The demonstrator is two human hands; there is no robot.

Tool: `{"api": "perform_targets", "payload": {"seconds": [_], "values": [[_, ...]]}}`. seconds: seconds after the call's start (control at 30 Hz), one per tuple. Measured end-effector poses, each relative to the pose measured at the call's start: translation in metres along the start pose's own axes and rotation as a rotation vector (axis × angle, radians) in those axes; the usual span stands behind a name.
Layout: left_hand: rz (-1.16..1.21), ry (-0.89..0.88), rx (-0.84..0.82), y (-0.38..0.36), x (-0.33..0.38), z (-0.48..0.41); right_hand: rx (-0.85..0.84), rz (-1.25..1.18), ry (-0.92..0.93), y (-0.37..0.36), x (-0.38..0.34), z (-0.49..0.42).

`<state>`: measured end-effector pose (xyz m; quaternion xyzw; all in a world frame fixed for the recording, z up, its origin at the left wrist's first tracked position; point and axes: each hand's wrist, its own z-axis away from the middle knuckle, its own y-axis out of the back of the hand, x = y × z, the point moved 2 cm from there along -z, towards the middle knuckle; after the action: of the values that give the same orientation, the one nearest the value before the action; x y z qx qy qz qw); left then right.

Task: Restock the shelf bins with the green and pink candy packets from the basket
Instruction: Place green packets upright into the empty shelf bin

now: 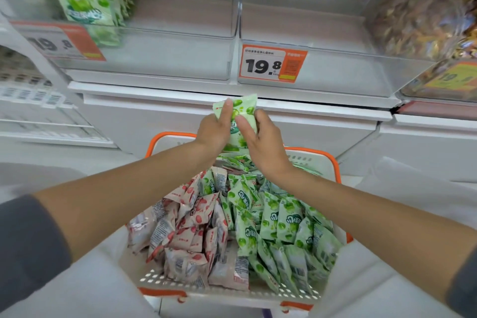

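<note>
basket [165, 280] below shelf bins [165, 59]

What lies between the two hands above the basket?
A green candy packet, pinched by the left hand and right hand from either side; head view shows it.

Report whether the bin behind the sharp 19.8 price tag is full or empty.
Empty: the bin shows only its bare floor through the clear front; no packets.

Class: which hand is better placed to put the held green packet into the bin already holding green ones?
Probably the left hand. It and the right hand grip the green packet, but the shelved green packets stand to the upper left, on its side.
</note>
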<state>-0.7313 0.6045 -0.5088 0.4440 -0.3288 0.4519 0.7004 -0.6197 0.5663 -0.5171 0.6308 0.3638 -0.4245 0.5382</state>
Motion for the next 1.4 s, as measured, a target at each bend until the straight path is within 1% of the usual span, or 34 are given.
{"api": "perform_targets", "payload": {"seconds": [0.03,0.1,0.2,0.3,0.37,0.43,0.53,0.6,0.63,0.73,0.77,0.83,0.9,0.97,1.03,1.1,1.17,1.27,1.3,1.37,1.4], "values": [[-0.062,-0.108,0.089,0.004,0.004,-0.002,0.018,-0.003,0.034,-0.003,-0.003,-0.002],[-0.136,-0.268,0.174,0.013,0.007,-0.007,0.068,-0.015,0.061,-0.007,-0.010,-0.005],[-0.155,-0.389,0.240,0.027,0.008,-0.013,0.077,-0.062,0.058,-0.013,-0.019,-0.011],[-0.096,-0.478,0.297,0.034,0.008,-0.011,0.051,-0.125,0.013,-0.020,-0.031,-0.018],[-0.094,-0.502,0.356,0.040,0.011,-0.007,0.107,-0.119,0.027,-0.026,-0.045,-0.025],[-0.102,-0.487,0.428,0.053,0.020,-0.007,0.189,-0.105,0.048,-0.034,-0.060,-0.033],[-0.080,-0.508,0.484,0.082,0.037,-0.010,0.227,-0.059,0.090,-0.049,-0.087,-0.048],[-0.024,-0.544,0.497,0.105,0.047,-0.011,0.187,-0.063,0.138,-0.057,-0.111,-0.058],[-0.005,-0.567,0.507,0.119,0.052,-0.012,0.133,-0.055,0.166,-0.060,-0.126,-0.065],[0.091,-0.636,0.522,0.169,0.077,-0.020,-0.128,0.023,0.221,-0.078,-0.168,-0.088],[0.109,-0.651,0.519,0.188,0.086,-0.024,-0.182,0.021,0.244,-0.084,-0.182,-0.099],[0.046,-0.657,0.496,0.226,0.101,-0.036,-0.222,0.005,0.273,-0.096,-0.205,-0.125],[-0.083,-0.641,0.449,0.260,0.110,-0.053,-0.235,0.077,0.247,-0.111,-0.218,-0.153],[-0.262,-0.594,0.421,0.288,0.112,-0.071,-0.273,0.160,0.161,-0.130,-0.213,-0.183],[-0.370,-0.495,0.363,0.307,0.108,-0.088,-0.320,0.225,0.057,-0.152,-0.197,-0.205],[-0.403,-0.420,0.291,0.316,0.104,-0.101,-0.356,0.240,-0.042,-0.172,-0.183,-0.219],[-0.397,-0.370,0.232,0.318,0.099,-0.110,-0.358,0.268,-0.092,-0.186,-0.175,-0.228],[-0.376,-0.321,0.221,0.315,0.097,-0.113,-0.319,0.301,-0.115,-0.202,-0.170,-0.237],[-0.375,-0.317,0.225,0.314,0.097,-0.112,-0.336,0.329,-0.113,-0.206,-0.170,-0.237],[-0.399,-0.327,0.235,0.312,0.096,-0.111,-0.448,0.397,-0.123,-0.212,-0.171,-0.232],[-0.415,-0.328,0.238,0.312,0.094,-0.109,-0.441,0.397,-0.118,-0.214,-0.169,-0.234]]}}
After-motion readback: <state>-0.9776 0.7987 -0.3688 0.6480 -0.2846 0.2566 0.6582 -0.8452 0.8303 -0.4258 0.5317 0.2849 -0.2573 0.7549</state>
